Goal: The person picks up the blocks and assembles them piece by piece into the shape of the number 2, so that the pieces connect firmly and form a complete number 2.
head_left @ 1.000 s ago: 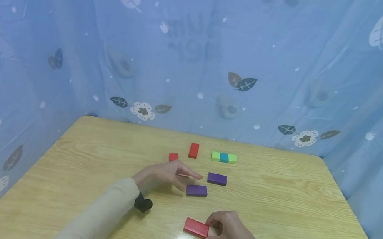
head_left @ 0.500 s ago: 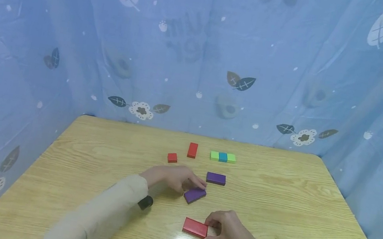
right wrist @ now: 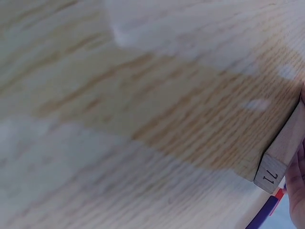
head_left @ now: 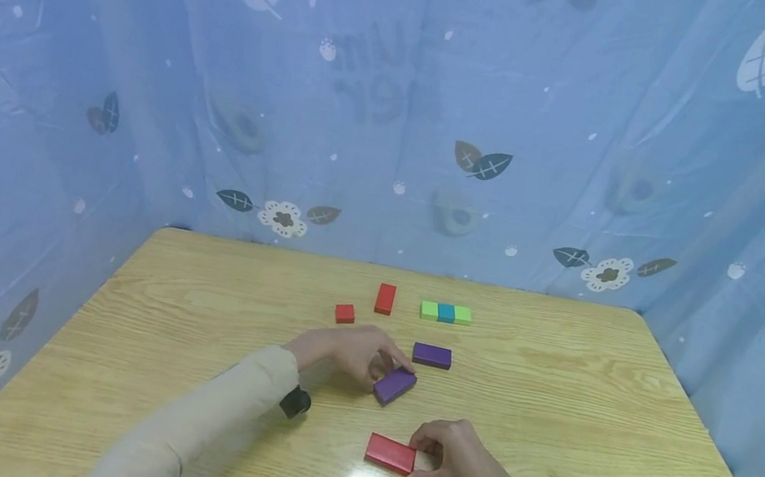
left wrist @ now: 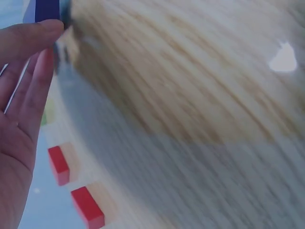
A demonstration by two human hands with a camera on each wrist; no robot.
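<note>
In the head view my left hand (head_left: pixel 359 355) pinches a purple block (head_left: pixel 394 386) at the middle of the table; the block sits at a slant. The left wrist view shows the thumb across this purple block (left wrist: pixel 46 10), cut off by the top edge. My right hand (head_left: pixel 459 462) grips a plain wooden block (head_left: pixel 425 462), partly hidden by the fingers, at the right end of a red block (head_left: pixel 390 454). A printed number shows on the wooden block's end (right wrist: pixel 270 174) in the right wrist view.
Behind the left hand lie a second purple block (head_left: pixel 432 356), a small red block (head_left: pixel 344 314) and a longer red block (head_left: pixel 385 299). Further right, two green blocks flank a blue block (head_left: pixel 446 313) in a row. A blue patterned curtain (head_left: pixel 397 148) surrounds the wooden table (head_left: pixel 555 386).
My left hand has moved right to the nearer purple block, taken hold of it and turned it to a slant. The right hand stays at the wooden block.
</note>
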